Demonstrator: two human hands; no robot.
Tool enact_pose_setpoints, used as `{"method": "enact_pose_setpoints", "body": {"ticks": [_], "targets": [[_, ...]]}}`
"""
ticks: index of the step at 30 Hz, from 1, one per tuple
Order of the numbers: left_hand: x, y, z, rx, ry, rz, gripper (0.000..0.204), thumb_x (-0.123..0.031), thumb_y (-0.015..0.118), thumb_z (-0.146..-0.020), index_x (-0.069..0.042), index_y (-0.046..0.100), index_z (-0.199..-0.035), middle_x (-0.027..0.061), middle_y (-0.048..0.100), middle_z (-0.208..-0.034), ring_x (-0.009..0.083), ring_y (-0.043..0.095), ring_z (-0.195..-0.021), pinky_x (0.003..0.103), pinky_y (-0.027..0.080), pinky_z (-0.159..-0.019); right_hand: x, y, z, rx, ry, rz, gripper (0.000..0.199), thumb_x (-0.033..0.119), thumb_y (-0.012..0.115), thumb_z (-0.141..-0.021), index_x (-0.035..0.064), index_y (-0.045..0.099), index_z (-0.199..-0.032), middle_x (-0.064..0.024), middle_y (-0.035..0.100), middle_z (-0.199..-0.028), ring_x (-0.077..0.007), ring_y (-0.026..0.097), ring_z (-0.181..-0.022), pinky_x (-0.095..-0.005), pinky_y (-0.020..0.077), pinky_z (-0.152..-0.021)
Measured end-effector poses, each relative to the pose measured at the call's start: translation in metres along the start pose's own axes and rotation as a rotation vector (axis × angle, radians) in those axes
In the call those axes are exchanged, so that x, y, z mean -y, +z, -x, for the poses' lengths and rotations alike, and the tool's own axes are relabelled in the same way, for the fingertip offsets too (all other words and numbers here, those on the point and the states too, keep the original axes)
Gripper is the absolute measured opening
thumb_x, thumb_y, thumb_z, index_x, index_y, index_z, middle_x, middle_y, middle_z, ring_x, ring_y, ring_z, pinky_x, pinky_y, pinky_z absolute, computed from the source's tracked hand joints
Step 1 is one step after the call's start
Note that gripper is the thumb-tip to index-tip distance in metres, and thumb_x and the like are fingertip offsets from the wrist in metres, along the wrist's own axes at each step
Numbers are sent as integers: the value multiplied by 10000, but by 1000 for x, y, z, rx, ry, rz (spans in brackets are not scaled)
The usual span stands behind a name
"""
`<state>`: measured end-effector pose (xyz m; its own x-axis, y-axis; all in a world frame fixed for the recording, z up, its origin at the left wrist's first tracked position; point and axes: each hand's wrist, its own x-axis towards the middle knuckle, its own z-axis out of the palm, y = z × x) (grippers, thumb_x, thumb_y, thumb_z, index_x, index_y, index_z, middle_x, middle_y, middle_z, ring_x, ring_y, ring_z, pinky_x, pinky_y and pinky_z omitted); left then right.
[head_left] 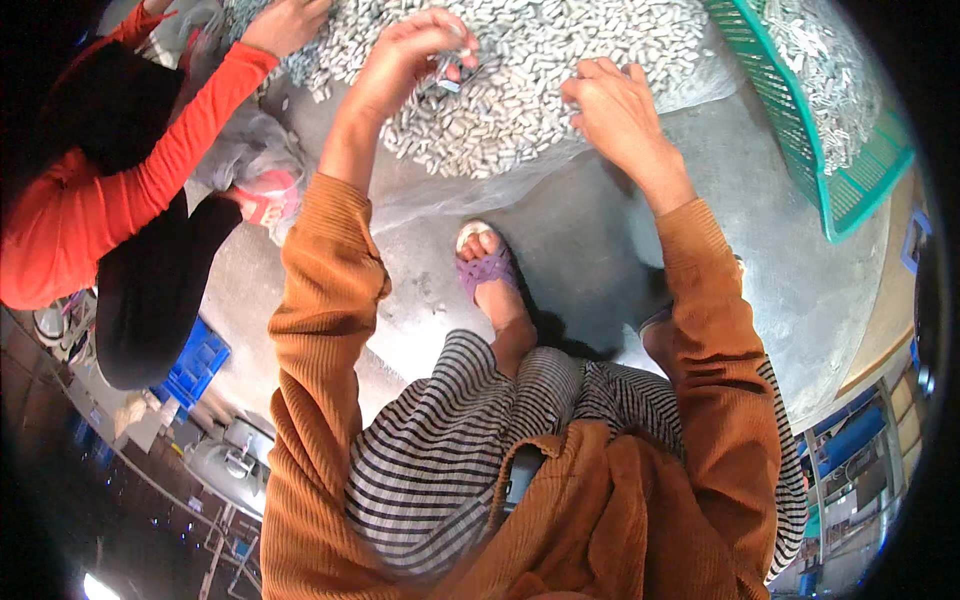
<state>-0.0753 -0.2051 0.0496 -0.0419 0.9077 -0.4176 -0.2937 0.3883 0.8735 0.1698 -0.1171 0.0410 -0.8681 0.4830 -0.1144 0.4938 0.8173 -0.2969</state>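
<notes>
A wide pile of small, pale grey, oblong pieces (pixel 480 130) lies on a clear plastic sheet (pixel 440 205) on the floor in front of me. Over its left part, my left hand (pixel 415 60) is closed, with a few small grey pieces (pixel 449 86) showing at its fingers. My right hand (pixel 617 115) is at the pile's right edge, palm down and fingers curled in. Whatever lies under those fingertips is hidden.
At the right stands a green plastic basket (pixel 835 200) holding thin grey pieces (pixel 820 90). Another person in a red sleeve (pixel 205 115) reaches to the pile from the left. A blue crate (pixel 195 362) sits behind that person. My sandalled foot (pixel 485 262) is near the sheet.
</notes>
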Motion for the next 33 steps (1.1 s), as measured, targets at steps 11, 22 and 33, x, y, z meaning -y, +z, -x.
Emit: {"method": "enact_pose_setpoints", "body": {"ticks": [11,22,33], "targets": [[40,-6,37,-297,210,-1250,198,-178,709,-723,-75,682,-889,87,603,-780,241,613,-724,346,483,-678,-11,-54,-4,-59,147,-1192,109,138,672,-784,47,612,-793,-70,619,-698,-205,597,-674,-297,464,-620],[14,-23,38,-78,-87,-293,160,-76,617,-771,-39,603,-926,68,659,-905,167,638,-819,274,489,-700,28,25,-1,65,78,-141,104,87,640,-765,31,601,-843,-153,611,-788,-352,601,-790,-435,475,-674],[32,9,20,-297,133,-778,224,-230,689,-785,-54,694,-923,3,631,-744,126,576,-617,235,469,-621,0,-29,4,57,223,-1391,81,99,606,-817,22,580,-822,-40,587,-799,-174,569,-743,-297,450,-661]]}}
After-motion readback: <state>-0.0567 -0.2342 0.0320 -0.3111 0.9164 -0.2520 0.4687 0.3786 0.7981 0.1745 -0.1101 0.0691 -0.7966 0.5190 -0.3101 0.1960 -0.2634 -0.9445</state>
